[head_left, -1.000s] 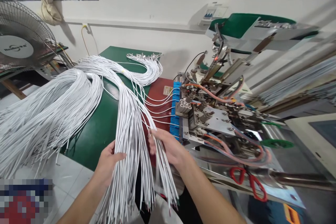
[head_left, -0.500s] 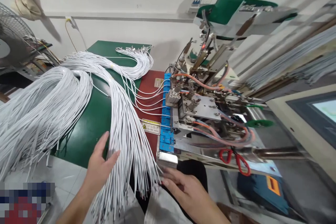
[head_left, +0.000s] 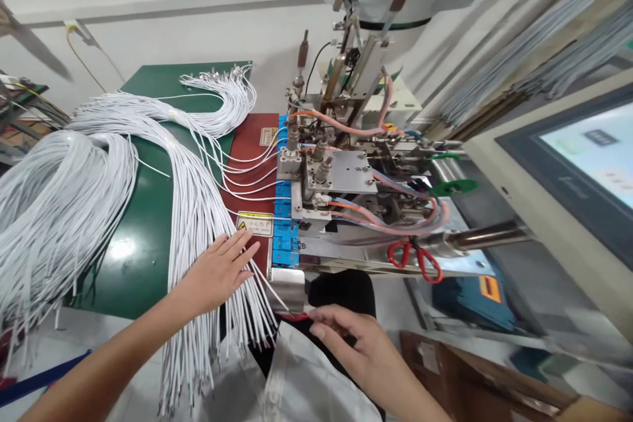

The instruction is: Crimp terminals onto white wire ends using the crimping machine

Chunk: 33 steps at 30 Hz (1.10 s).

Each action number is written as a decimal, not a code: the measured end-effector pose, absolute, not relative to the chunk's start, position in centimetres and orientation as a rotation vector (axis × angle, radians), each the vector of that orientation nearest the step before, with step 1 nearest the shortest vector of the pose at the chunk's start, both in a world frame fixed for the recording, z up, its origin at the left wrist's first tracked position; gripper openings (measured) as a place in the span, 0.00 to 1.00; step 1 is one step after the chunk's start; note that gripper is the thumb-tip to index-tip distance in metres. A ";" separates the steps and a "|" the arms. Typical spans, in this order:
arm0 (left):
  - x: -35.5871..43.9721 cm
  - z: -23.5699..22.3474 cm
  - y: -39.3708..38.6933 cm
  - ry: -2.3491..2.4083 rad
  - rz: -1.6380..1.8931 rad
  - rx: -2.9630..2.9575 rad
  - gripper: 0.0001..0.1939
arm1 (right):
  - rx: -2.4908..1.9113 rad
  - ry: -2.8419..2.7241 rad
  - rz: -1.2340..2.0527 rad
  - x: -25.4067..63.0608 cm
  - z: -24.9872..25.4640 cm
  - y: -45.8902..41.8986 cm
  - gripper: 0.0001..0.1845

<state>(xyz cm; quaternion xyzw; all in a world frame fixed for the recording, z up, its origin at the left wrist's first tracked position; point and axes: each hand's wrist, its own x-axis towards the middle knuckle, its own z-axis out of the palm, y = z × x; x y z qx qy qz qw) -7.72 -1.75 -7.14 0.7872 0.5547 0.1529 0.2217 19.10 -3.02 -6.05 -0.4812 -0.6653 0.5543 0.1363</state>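
My left hand [head_left: 225, 270] lies palm down over the hanging bundle of white wires [head_left: 195, 211], fingers stretched out and spread. My right hand [head_left: 353, 346] is curled at the bundle's right side, thumb and fingertips close together. Whether something thin is pinched there, I cannot make out. One white wire [head_left: 271, 287] fans out from the bundle towards those fingertips, past a metal block [head_left: 287, 289] and a small red part [head_left: 295, 318]. Several single wires run from the bundle into the blue row of wire holders [head_left: 285, 234] on the machine.
A machine [head_left: 341, 171] with hoses stands at right, red-handled scissors [head_left: 415, 258] on its front edge. A screen [head_left: 588, 145] juts in from the right. Another wire bundle [head_left: 64, 211] drapes over the green table [head_left: 123, 283] at left. A warning label [head_left: 254, 224] lies on the red surface.
The view has shifted right. My left hand has moved right onto the wires, fingers now flat. My right hand has moved slightly away from the bundle, and one wire stretches out towards it.
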 end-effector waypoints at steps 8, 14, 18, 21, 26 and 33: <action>-6.8 -6.9 -1.7 1.335 0.448 2.715 0.12 | -1.470 -1.835 1.603 21.3 -7.3 -2.9 0.14; -4.5 -6.2 -1.0 1.099 0.172 2.608 0.09 | -1.423 -1.740 1.645 21.1 -7.8 -2.3 0.13; -4.1 -5.5 -0.7 1.146 0.255 2.414 0.08 | -1.429 -1.544 1.653 20.8 -8.3 -2.2 0.14; -3.3 -5.1 -0.1 1.262 0.459 2.236 0.06 | -1.390 -1.442 1.571 19.7 -8.1 -1.6 0.12; -1.5 -5.3 1.5 1.329 0.637 2.158 0.06 | -1.254 -1.462 1.269 17.6 -7.4 0.4 0.06; -1.1 -6.8 1.8 1.398 0.787 2.244 0.12 | -1.232 -1.520 1.006 16.5 -7.2 1.9 0.06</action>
